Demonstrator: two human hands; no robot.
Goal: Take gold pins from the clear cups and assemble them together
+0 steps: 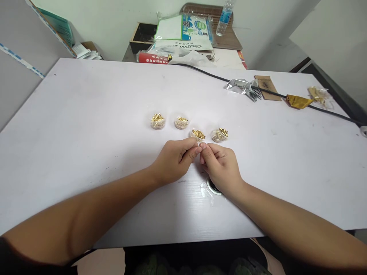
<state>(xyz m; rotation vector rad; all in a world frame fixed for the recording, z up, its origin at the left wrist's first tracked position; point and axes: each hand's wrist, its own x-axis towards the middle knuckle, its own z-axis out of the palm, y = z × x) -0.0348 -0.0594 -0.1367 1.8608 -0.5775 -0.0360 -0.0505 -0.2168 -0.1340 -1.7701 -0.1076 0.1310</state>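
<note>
My left hand [176, 160] and my right hand [222, 164] meet above the middle of the white table [94, 103]. Both are closed in a pinch, fingertips touching or nearly so; whatever they hold is too small or hidden to make out. Just beyond them stands a small clear cup of gold-coloured metal pieces [198, 134], its near side partly covered by my left hand. To its right a tilted-looking cup [219, 135] holds more such pieces. Farther left are a cup of short gold pins [181, 122] and a cup of longer gold pins [158, 121].
Under my right wrist lies a dark round thing with a pale rim [213, 186]. A black cable [197, 70] crosses the back right, past a silver packet [243, 88], brown cardboard [268, 88] and gold foil [299, 101]. A water bottle [225, 18] stands behind the table.
</note>
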